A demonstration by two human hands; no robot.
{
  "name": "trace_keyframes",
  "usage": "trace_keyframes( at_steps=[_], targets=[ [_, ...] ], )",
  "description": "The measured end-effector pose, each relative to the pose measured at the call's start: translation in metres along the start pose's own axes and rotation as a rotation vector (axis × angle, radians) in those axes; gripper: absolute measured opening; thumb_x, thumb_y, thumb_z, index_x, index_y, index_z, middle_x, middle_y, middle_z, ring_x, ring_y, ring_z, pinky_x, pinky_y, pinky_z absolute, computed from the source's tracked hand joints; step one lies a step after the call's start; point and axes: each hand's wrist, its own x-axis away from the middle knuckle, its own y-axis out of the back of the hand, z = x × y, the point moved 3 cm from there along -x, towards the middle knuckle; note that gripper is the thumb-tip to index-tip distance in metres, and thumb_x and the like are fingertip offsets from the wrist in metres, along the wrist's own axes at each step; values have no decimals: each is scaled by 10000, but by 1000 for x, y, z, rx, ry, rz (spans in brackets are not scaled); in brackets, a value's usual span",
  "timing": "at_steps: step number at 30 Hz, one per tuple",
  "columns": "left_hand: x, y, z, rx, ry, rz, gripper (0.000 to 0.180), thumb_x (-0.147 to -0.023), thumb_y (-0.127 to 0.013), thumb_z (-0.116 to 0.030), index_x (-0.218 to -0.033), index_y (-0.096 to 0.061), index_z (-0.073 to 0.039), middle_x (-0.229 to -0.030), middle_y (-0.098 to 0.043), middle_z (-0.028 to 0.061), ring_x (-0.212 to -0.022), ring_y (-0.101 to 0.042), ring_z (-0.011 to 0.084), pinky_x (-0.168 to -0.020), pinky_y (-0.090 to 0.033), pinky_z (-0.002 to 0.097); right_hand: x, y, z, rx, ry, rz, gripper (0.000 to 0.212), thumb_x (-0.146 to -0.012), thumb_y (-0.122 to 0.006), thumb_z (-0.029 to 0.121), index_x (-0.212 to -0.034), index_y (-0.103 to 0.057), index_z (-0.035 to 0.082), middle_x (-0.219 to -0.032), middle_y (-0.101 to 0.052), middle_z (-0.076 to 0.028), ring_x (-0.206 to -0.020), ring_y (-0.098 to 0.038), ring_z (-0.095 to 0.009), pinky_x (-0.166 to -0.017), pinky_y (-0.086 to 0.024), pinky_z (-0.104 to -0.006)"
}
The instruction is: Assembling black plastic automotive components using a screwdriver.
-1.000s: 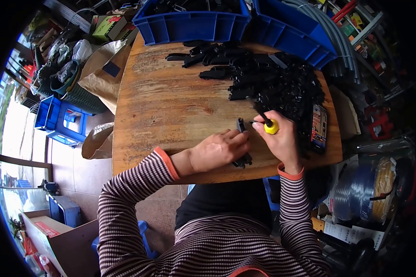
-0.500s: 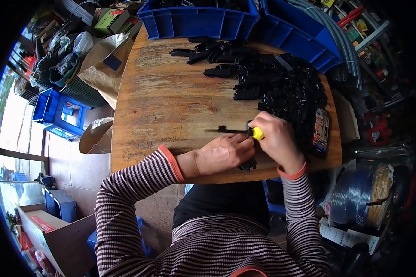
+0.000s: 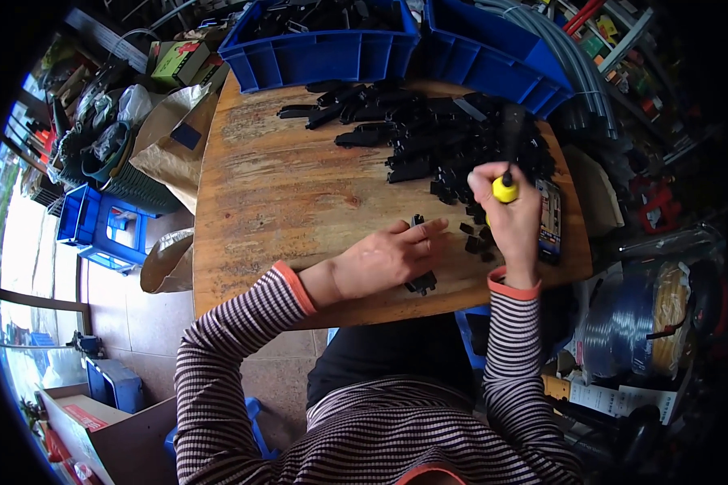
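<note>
My left hand (image 3: 384,263) lies over a slim black plastic part (image 3: 421,283) near the table's front edge. Its fingers reach across the part and hold it against the wood; the part's middle is hidden beneath them. To the right, my right hand (image 3: 511,214) is raised and closed around a yellow-handled tool (image 3: 505,190). The tool's dark, thin shaft points away from me and is blurred, so I cannot tell its exact kind. Several small black pieces (image 3: 476,238) lie between my two hands.
A large heap of black plastic parts (image 3: 416,145) covers the table's far right. Two blue bins (image 3: 323,61) stand behind it, the left one filled with black parts. A phone-like device (image 3: 551,218) lies on the wooden table (image 3: 275,186) beside my right hand. Brown paper bags (image 3: 166,153) stand at left.
My right hand has moved right, away from my left hand, and turned the yellow-handled tool so its shaft points away from me. My left hand's fingers have loosened and spread over the part.
</note>
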Motion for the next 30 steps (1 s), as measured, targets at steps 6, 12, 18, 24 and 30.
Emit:
trace_keyframes(
  at_steps=[6, 12, 18, 24, 30],
  targets=[
    [13, 6, 69, 105, 344, -51, 385, -737, -667, -70, -1119, -625, -57, -1060, -642, 98, -971, -629, 229, -747, -513, 290, 36, 21, -48, 795, -12, 383, 211, -733, -739, 93, -906, -650, 10, -909, -621, -147, -823, -616, -360, -705, -498, -401],
    [27, 86, 196, 1218, 1185, -912, 164, -898, -599, -79, -1060, -623, -63, -797, -632, 44, -600, -610, 142, -537, -504, 238, 30, 29, -44, 706, -48, 452, 218, -714, -750, 68, -900, -650, 11, -871, -612, -149, -810, -624, -343, -696, -496, -389],
    [-36, 139, 356, 424, 589, -701, 268, -864, -652, -175, -1102, -621, -55, -956, -638, 68, -840, -630, 175, -693, -528, 276, 35, 19, -32, 706, -75, 540, 194, -728, -751, 70, -890, -659, 16, -869, -629, -132, -787, -639, -313, -690, -511, -372],
    [-117, 123, 377, 621, 1061, -885, 261, -829, -656, -206, -1051, -647, -69, -901, -669, 130, -877, -670, 230, -731, -532, 324, 31, 27, -46, 707, -129, 565, 190, -732, -759, 73, -893, -668, 28, -884, -644, -116, -792, -648, -293, -694, -524, -371],
    [-14, 87, 277, 113, 832, -195, 303, -788, -643, -51, -1090, -671, -64, -915, -686, 89, -813, -638, 190, -711, -523, 305, 17, 28, -49, 679, -114, 480, 186, -728, -733, 46, -886, -642, 11, -891, -630, -148, -804, -633, -330, -696, -510, -387]
  ],
)
